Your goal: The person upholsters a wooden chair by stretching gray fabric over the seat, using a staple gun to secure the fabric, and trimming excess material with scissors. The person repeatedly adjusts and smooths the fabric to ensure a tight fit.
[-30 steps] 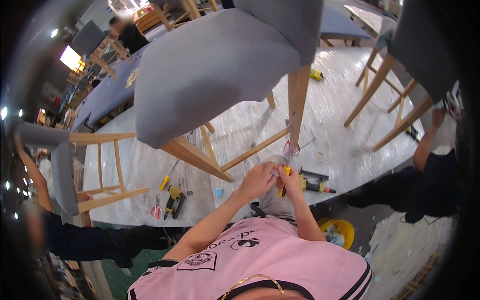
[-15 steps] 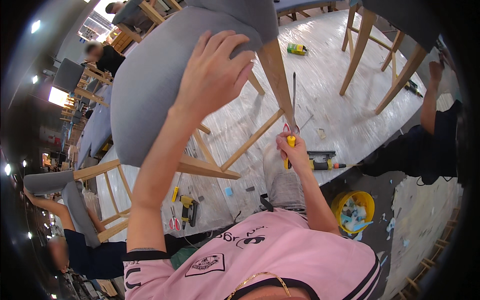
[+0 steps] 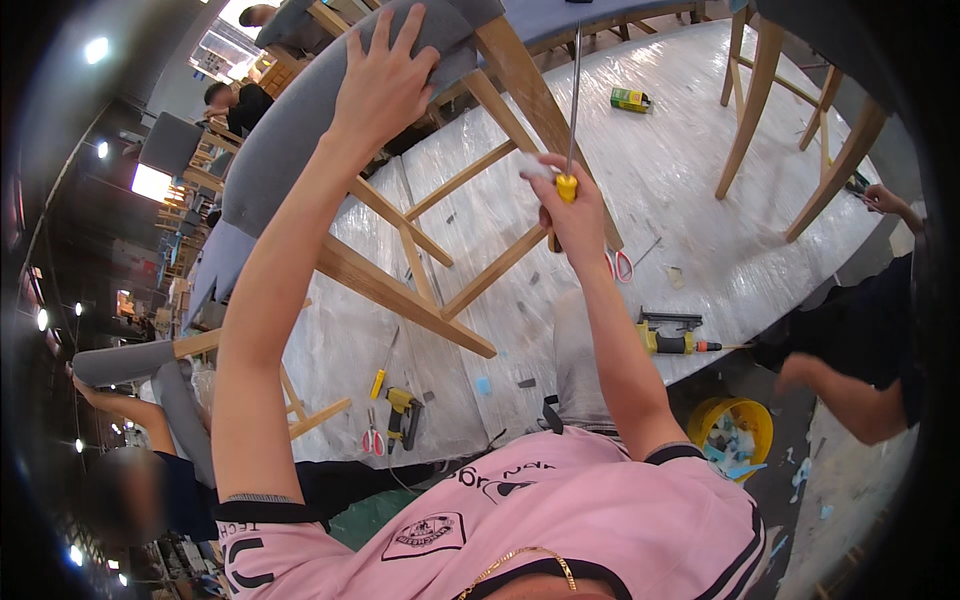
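A grey upholstered chair [image 3: 290, 140] with wooden legs leans tilted in front of me at the upper left. My left hand [image 3: 385, 85] lies on its fabric with the fingers spread. In my right hand [image 3: 575, 215] is a long screwdriver [image 3: 567, 188] with a yellow handle, its metal shaft pointing away from me. A small whitish, blurred piece [image 3: 532, 166] shows by that hand's thumb; I cannot tell what it is. The right hand is close beside a wooden chair leg [image 3: 535, 90], with the stretcher bars below it.
The film-covered table [image 3: 680, 150] holds a green and yellow box [image 3: 630, 100], red-handled scissors [image 3: 372, 440], yellow-black staple guns [image 3: 402, 415] and another yellow-handled tool [image 3: 378, 382]. A second chair [image 3: 750, 110] stands at right. Co-workers are on both sides. A yellow bucket [image 3: 763, 425] holds scraps.
The chair has tipped further away and its seat shows less. My left hand has moved up and left with it. My right hand has raised the screwdriver toward the chair leg.
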Demonstrator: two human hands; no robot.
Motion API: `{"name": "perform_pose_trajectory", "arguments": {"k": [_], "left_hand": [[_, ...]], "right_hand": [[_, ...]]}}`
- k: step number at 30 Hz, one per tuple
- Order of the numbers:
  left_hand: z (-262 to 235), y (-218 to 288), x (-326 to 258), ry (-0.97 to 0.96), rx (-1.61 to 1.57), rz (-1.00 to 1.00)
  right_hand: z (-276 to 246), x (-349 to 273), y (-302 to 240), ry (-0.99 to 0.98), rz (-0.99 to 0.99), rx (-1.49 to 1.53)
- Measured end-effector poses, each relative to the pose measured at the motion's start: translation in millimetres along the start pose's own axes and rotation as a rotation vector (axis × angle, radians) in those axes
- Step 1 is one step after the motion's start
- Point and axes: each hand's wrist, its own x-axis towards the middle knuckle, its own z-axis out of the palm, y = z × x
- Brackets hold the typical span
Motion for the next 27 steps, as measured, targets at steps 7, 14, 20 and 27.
{"name": "perform_pose_trajectory", "arguments": {"k": [7,14,20,27], "left_hand": [[20,-11,5,0.180,-0.336,-0.083],[4,-6,11,0.112,-0.514,-0.228],[-10,1,11,0.080,-0.620,-0.291],[-6,0,16,0.079,-0.606,-0.411]], "right_hand": [[70,82,-7,-0.109,-0.148,0.076],[112,128,-7,-0.114,-0.218,0.121],[116,130,-1,-0.005,-0.142,0.068],[73,38,32,0.016,-0.099,-0.092]]}}
